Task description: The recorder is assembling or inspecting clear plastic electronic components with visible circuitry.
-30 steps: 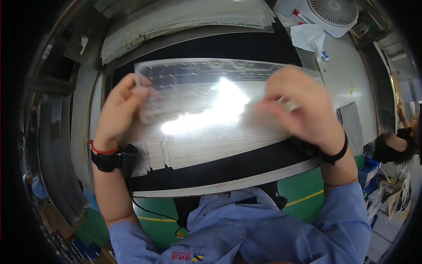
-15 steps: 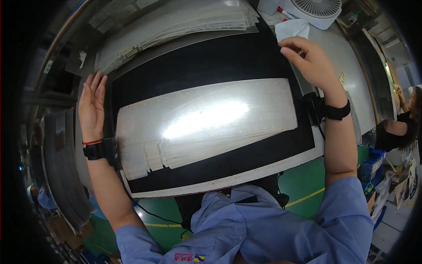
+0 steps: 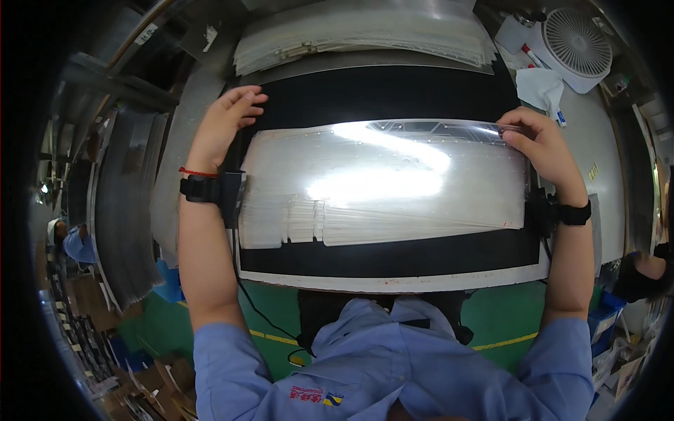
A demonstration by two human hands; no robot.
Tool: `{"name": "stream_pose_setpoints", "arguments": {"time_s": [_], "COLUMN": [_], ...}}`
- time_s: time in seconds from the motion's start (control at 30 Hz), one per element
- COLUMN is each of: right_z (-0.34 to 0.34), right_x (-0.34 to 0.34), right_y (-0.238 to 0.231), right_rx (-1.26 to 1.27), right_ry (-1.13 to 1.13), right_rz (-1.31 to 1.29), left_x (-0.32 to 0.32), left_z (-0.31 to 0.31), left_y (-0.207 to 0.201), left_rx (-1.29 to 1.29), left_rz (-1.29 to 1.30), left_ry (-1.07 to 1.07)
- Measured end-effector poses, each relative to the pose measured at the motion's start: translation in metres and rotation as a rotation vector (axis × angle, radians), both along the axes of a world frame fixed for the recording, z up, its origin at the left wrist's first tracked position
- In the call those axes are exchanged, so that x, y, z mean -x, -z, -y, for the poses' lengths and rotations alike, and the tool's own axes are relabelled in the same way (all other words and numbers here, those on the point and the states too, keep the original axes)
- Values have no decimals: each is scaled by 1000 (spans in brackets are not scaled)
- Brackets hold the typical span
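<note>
A stack of clear plastic sheets (image 3: pixel 393 210), slightly fanned along its near edge, lies on a black mat (image 3: pixel 379 91) in front of me. The top sheet shines with bright reflections, and its far right part looks lifted or bowed. At that far right corner my right hand (image 3: pixel 537 140) is closed, thumb and fingers pinching the sheet's edge. Beyond the stack's far left corner hovers my left hand (image 3: pixel 228 123), its fingers loosely curled and apart with nothing in them. Each wrist wears a black strap with a small black device.
Another pile of clear sheets (image 3: pixel 365 35) lies at the table's far side. At the far right stand a white fan (image 3: pixel 576 49), a white cloth (image 3: pixel 540 88) and markers. Tall stacks of sheets (image 3: pixel 130 203) stand to the left. A co-worker's arm (image 3: pixel 649 265) shows at the right edge.
My right hand has come down onto the far right corner of the top sheet and gripped it. My left hand's fingers have turned inward and curled. The whole view has shifted.
</note>
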State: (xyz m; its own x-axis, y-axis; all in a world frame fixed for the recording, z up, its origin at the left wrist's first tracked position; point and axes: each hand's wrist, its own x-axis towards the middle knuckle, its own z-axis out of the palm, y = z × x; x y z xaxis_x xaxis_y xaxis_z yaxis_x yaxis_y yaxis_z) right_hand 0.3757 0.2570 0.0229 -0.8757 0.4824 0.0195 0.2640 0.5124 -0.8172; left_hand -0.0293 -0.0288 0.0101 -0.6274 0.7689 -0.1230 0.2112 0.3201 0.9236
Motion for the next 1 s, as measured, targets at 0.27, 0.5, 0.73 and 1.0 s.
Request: {"name": "stream_pose_setpoints", "arguments": {"time_s": [0.27, 0.5, 0.73, 1.0], "right_z": [-2, -6, -7, -9], "right_x": [4, 4, 3, 2], "right_y": [8, 12, 12, 12], "right_rx": [129, 122, 94, 87], "right_ry": [143, 137, 135, 153], "right_rz": [-107, -118, -126, -130], "left_x": [-12, -14, -13, -15], "left_z": [8, 3, 0, -1], "left_y": [-14, -5, 1, 0], "left_rx": [101, 29, 10, 10], "left_rz": [90, 95, 91, 95], "left_ry": [305, 252, 247, 222]}}
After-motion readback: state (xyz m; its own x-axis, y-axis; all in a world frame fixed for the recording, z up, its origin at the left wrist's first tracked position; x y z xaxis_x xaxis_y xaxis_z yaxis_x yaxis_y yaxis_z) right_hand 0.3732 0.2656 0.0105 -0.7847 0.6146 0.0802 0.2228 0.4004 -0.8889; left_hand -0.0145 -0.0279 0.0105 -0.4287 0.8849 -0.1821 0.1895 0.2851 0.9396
